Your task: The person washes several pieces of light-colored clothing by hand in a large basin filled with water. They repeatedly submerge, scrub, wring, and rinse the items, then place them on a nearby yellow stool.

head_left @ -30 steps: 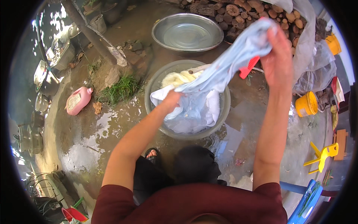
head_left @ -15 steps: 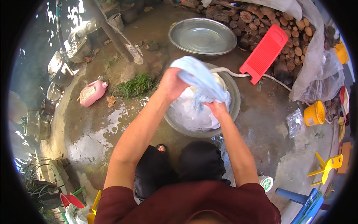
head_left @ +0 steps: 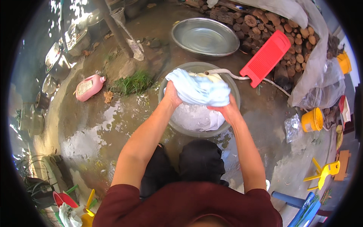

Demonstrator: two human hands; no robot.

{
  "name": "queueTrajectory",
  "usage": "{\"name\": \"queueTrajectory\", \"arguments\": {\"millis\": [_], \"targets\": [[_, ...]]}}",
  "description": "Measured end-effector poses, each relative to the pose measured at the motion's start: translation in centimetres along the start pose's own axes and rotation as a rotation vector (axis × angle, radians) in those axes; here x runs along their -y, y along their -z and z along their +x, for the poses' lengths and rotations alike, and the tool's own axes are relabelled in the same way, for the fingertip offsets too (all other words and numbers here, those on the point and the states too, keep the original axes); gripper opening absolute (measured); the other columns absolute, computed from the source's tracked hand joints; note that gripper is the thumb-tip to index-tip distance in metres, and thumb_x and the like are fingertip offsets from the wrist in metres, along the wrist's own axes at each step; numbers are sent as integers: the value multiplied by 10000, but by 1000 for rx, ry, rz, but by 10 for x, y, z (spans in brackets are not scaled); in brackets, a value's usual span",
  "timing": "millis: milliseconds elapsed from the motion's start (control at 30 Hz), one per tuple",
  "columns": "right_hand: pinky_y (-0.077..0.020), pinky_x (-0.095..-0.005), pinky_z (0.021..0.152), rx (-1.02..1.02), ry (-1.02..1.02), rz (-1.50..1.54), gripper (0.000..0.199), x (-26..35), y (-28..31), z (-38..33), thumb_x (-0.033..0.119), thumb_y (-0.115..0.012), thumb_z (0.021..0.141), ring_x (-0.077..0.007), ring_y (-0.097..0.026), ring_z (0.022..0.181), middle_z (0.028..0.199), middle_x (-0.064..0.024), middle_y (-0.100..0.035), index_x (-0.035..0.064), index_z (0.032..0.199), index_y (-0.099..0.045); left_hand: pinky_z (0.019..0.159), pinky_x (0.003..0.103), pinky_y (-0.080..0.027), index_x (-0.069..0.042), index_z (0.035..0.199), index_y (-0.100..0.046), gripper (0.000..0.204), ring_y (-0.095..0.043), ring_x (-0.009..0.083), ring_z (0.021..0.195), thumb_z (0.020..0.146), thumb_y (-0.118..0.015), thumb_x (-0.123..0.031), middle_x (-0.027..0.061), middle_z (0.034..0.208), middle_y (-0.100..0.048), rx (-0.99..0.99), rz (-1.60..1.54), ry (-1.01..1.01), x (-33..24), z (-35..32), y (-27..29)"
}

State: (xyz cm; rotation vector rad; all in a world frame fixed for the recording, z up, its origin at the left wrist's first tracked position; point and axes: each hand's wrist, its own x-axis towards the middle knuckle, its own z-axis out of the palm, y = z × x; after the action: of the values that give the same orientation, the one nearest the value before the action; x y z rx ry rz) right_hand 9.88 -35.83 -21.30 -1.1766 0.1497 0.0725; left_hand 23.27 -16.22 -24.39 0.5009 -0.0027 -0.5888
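From the head view, your left hand (head_left: 172, 94) and right hand (head_left: 228, 110) both have fingers clamped on the pale blue cloth (head_left: 198, 89), bunched above the basin (head_left: 166, 89); more white laundry (head_left: 196, 117) lies in it, so washing looks unfinished

cloth (head_left: 200, 90): pale blue-white, wet, bunched into a thick roll, held up at frame centre, above the basin
basin (head_left: 232, 89): round, grey, on wet ground, holding more white laundry (head_left: 196, 117)
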Motion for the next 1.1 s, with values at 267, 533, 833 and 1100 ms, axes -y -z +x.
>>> {"name": "queueTrajectory", "arguments": {"millis": [267, 533, 833, 1100], "targets": [[-381, -578, 985, 199, -331, 542, 630, -105, 15, -1, 320, -567, 874, -411, -460, 1239, 1296, -192, -510, 33, 1391, -349, 809, 289, -504, -42, 1076, -632, 252, -619, 149, 888, 839, -554, -6, 63, 959, -655, 84, 1074, -184, 26, -37, -60], [-445, -416, 921, -96, -8, 932, 425, -87, -25, 52, 210, -580, 846, -268, -565, 1053, 1165, -134, -578, -36, 1188, -519, 826, 373, -535, -62, 1117, -602, 254, -643, 216, 904, 871, -539, -78, 116, 1011, -647, -164, 573, -73, 5, -26, -22], [-482, -307, 714, 78, 406, -641, 182, 2, -56, 76, 144, -701, 751, -175, -582, 707, 791, -84, -639, 8, 851, -633, 782, 434, -552, -9, 1143, -571, 311, -665, 266, 886, 928, -464, -205, 143, 990, -652, -246, 293, 489, 12, 9, 29], [-487, -371, 712, 239, 426, -985, 254, -2, -66, 68, 146, -712, 668, -332, -618, 772, 863, -135, -650, 10, 873, -649, 805, 409, -531, 3, 1136, -593, 328, -651, 297, 965, 886, -506, -191, 170, 1065, -651, -263, 450, 551, 40, 22, 49]]}}
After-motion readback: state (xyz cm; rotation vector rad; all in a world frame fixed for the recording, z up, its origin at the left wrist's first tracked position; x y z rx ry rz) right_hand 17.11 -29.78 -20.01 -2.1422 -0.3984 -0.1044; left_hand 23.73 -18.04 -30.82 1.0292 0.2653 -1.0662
